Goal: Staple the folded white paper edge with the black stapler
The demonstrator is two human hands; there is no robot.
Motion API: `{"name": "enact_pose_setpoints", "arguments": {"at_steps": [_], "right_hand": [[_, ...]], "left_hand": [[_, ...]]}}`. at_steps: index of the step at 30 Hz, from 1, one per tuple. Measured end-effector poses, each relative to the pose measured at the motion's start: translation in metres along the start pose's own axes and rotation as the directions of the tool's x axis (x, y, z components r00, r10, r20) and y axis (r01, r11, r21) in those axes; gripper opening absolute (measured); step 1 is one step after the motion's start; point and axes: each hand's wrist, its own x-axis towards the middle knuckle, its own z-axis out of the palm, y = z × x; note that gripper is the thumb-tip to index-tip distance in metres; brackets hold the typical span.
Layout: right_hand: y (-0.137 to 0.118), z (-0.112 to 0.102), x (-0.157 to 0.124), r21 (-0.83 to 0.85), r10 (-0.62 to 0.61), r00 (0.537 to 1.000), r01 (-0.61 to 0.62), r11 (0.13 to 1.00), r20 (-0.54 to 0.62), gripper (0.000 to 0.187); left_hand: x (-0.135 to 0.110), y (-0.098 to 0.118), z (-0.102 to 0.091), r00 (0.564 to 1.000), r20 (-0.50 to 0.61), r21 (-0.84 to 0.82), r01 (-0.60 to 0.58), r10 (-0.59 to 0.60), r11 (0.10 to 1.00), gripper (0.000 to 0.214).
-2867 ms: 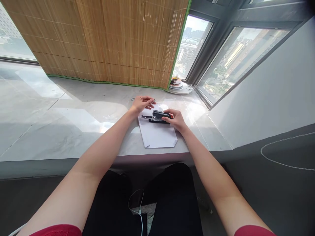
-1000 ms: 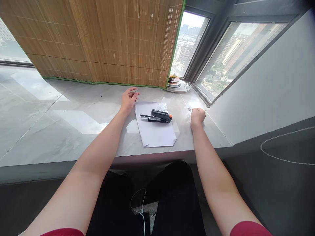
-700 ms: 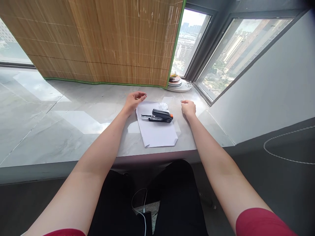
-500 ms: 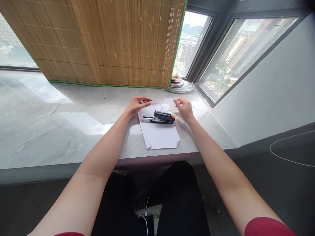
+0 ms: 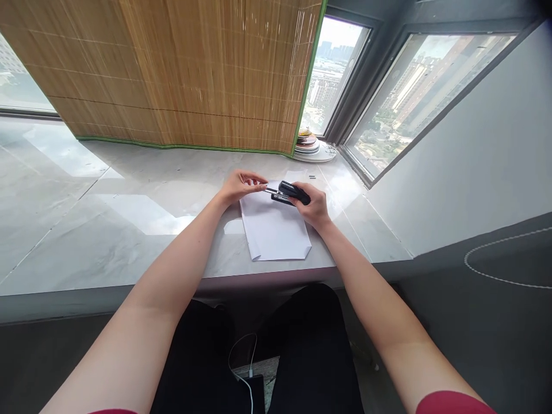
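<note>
My right hand (image 5: 314, 205) is wrapped round a black stapler (image 5: 290, 190), tilted over a stack of white paper (image 5: 278, 233). From the stapler's left end a thin metal rail (image 5: 271, 190) sticks out. My left hand (image 5: 245, 185) is closed in a pinch right at the tip of this rail. Whatever lies between its fingertips is too small to make out. Two short dark strips (image 5: 312, 176), which look like staples, lie on the pale stone sill (image 5: 207, 247) beyond my right hand.
Stacked plates (image 5: 311, 150) stand in the window corner. A bamboo blind (image 5: 185, 75) hangs low over the back of the sill. On the right rises a white wall (image 5: 457, 132), with a bead chain (image 5: 468, 267) below it. A cable (image 5: 251, 356) runs between my knees.
My right hand has come left and down and taken hold of the stapler, which is now lifted and turned. The left fingertips have lowered to the rail tip. The dark strips have come into view.
</note>
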Motion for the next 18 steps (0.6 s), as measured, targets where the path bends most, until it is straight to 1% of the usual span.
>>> {"name": "enact_pose_setpoints", "arguments": {"at_steps": [2,5,9,12,16,18], "right_hand": [[0.001,-0.001,0.003,-0.026,0.03,0.999,-0.03,0.999,-0.011,0.031],[0.002,0.0,0.004,-0.025,0.07,0.997,-0.069,0.997,0.029,0.03],[0.003,0.001,0.004,-0.002,0.054,0.998,-0.054,0.999,0.044,0.029],[0.005,0.001,0.004,-0.012,0.059,0.996,-0.058,0.998,0.067,0.029],[0.004,0.001,0.004,-0.029,0.089,0.993,-0.087,0.996,0.081,0.029],[0.003,0.001,0.004,-0.02,0.082,0.994,-0.081,0.997,0.076,0.028]], "left_hand": [[0.0,0.0,0.003,1.0,0.005,0.035,-0.025,0.025,0.999,0.037],[0.001,-0.001,0.008,0.998,0.018,0.087,-0.068,0.067,0.994,0.036],[0.004,-0.007,0.014,0.994,0.017,0.191,-0.107,0.106,0.976,0.035],[0.006,-0.013,0.016,0.991,0.003,0.271,-0.132,0.136,0.954,0.028],[0.008,-0.018,0.017,0.984,0.066,0.306,-0.176,0.164,0.935,0.019],[0.008,-0.02,0.017,0.981,0.069,0.307,-0.195,0.182,0.932,0.017]]}}
